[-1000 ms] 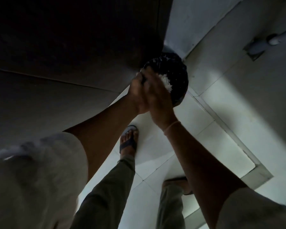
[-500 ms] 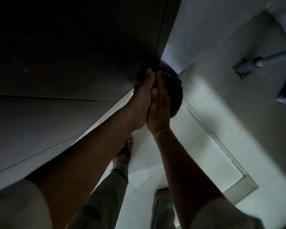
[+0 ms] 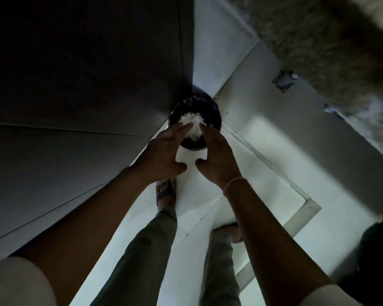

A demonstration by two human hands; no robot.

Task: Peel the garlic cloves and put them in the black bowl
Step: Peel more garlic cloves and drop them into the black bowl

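A round black bin [image 3: 215, 111] lined with black plastic stands on the floor in a corner. A pile of white flaky scraps [image 3: 191, 120] lies inside it. My left hand [image 3: 164, 155] and my right hand [image 3: 217, 157] hover just above its near rim, a little apart, palms facing each other, with the fingers straight and spread. Neither hand holds anything. No garlic clove or bowl shows in this view.
A dark cabinet front [image 3: 86, 85] fills the left side. Pale floor tiles [image 3: 270, 155] spread to the right. My sandalled feet [image 3: 165, 193] stand close to the bin. A blurred fuzzy shape [image 3: 329, 40] crosses the upper right, and a dark object [image 3: 376, 250] sits at lower right.
Half a second ago my palms were pressed together over the bin. They have since parted and the fingers have spread, uncovering the white pile.
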